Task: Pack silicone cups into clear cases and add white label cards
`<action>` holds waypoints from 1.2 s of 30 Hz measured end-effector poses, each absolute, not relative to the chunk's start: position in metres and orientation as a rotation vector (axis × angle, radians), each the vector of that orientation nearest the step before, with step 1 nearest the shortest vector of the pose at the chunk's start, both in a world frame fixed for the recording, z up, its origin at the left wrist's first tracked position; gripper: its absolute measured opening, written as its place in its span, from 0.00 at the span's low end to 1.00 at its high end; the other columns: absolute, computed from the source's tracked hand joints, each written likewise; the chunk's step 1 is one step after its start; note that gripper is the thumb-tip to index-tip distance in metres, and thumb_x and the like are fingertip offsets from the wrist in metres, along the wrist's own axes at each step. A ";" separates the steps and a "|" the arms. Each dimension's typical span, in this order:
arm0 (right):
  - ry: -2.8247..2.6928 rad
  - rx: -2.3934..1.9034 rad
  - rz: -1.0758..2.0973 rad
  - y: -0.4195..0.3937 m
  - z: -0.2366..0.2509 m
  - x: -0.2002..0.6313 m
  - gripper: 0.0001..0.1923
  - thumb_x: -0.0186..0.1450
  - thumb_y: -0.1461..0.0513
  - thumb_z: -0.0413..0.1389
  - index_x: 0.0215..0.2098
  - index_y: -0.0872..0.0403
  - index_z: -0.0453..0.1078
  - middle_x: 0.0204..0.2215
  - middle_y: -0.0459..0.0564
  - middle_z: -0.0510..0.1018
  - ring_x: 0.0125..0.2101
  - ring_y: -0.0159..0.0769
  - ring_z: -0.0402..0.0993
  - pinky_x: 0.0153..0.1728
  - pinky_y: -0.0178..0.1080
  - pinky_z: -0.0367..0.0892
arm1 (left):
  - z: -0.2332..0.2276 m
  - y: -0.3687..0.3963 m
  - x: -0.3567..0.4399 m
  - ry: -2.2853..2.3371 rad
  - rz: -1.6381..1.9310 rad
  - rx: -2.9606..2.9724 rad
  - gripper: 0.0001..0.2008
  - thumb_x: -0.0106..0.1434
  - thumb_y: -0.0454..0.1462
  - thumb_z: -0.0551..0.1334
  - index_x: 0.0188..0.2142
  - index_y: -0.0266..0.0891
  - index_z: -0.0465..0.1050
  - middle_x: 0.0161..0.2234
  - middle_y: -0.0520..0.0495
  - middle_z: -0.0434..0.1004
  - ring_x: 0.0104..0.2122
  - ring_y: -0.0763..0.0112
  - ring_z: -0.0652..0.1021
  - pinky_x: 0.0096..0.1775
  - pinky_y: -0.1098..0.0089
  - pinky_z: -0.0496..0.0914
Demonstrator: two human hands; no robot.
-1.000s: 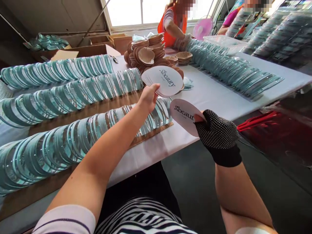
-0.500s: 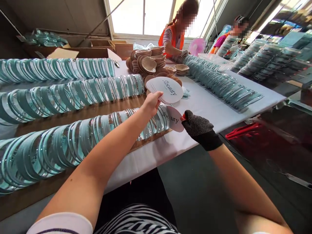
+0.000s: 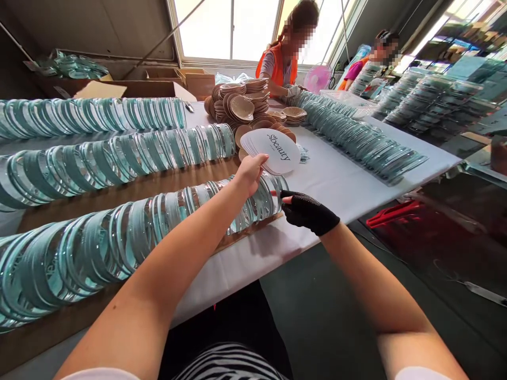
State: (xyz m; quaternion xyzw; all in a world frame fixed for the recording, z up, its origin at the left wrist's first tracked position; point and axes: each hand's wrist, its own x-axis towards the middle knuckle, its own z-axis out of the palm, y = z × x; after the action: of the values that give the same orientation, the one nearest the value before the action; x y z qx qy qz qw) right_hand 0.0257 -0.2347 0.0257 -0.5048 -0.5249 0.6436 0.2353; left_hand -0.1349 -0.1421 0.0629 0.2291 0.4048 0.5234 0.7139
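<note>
The left hand (image 3: 249, 173) gripped a fan of white cards (image 3: 273, 152) above the nearest row of clear cases (image 3: 130, 232), while the gloved right hand (image 3: 307, 212) pinched at the row's end, most cards not yet placed.

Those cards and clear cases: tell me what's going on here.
A person seated at a long table holds a fanned stack of white cards in the bare left hand. The gloved right hand reaches to the end of the nearest row of cases, fingertips at the last case. Two more rows lie behind. Farther along, a person in an orange vest works by a pile of tan cups.
</note>
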 end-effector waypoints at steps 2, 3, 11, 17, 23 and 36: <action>-1.472 -1.431 1.771 -0.232 0.030 0.032 0.23 0.61 0.48 0.55 0.43 0.59 0.70 0.12 0.38 0.61 0.11 0.26 0.54 0.13 0.31 0.51 | 0.064 -0.145 -0.135 0.878 1.174 0.533 0.07 0.55 0.28 0.62 0.34 0.34 0.75 0.31 0.48 0.81 0.44 0.65 0.80 0.54 0.65 0.70; -1.533 -1.523 1.681 -0.229 0.034 0.034 0.22 0.60 0.47 0.57 0.37 0.58 0.71 0.12 0.39 0.63 0.12 0.26 0.56 0.13 0.31 0.51 | 0.064 -0.146 -0.134 0.867 1.178 0.555 0.06 0.55 0.28 0.62 0.33 0.35 0.76 0.31 0.48 0.81 0.43 0.65 0.80 0.53 0.65 0.70; -1.426 -1.642 0.513 -0.178 0.063 0.031 0.28 0.69 0.47 0.42 0.59 0.55 0.64 0.55 0.60 0.73 0.49 0.38 0.75 0.44 0.43 0.73 | 0.062 -0.153 -0.131 0.908 1.253 0.739 0.03 0.55 0.30 0.64 0.29 0.38 0.75 0.29 0.50 0.80 0.40 0.67 0.79 0.50 0.65 0.71; -1.523 -1.639 0.041 -0.204 0.071 -0.012 0.34 0.70 0.50 0.43 0.69 0.57 0.50 0.67 0.61 0.56 0.65 0.42 0.56 0.59 0.47 0.62 | 0.076 -0.180 -0.150 0.766 1.353 0.763 0.05 0.56 0.36 0.66 0.33 0.39 0.76 0.34 0.48 0.81 0.43 0.63 0.79 0.50 0.63 0.72; -1.531 -1.628 0.140 -0.214 0.063 -0.037 0.29 0.70 0.52 0.43 0.66 0.55 0.58 0.64 0.61 0.63 0.64 0.43 0.59 0.58 0.50 0.63 | 0.081 -0.206 -0.168 0.792 1.350 0.789 0.06 0.56 0.37 0.67 0.34 0.38 0.77 0.32 0.48 0.80 0.35 0.65 0.80 0.46 0.61 0.74; -1.366 -1.558 0.205 -0.245 0.074 -0.075 0.29 0.65 0.53 0.46 0.59 0.59 0.64 0.54 0.64 0.72 0.54 0.47 0.71 0.48 0.47 0.72 | 0.080 -0.228 -0.178 0.816 1.364 0.764 0.08 0.53 0.40 0.69 0.31 0.38 0.77 0.29 0.48 0.79 0.32 0.65 0.79 0.40 0.62 0.75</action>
State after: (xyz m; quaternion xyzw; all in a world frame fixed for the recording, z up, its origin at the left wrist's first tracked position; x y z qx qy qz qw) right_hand -0.0751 -0.2451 0.0744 -0.6458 -0.5660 0.0850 0.5054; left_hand -0.1777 -0.2285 0.0803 0.3344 0.3573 0.5969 0.6358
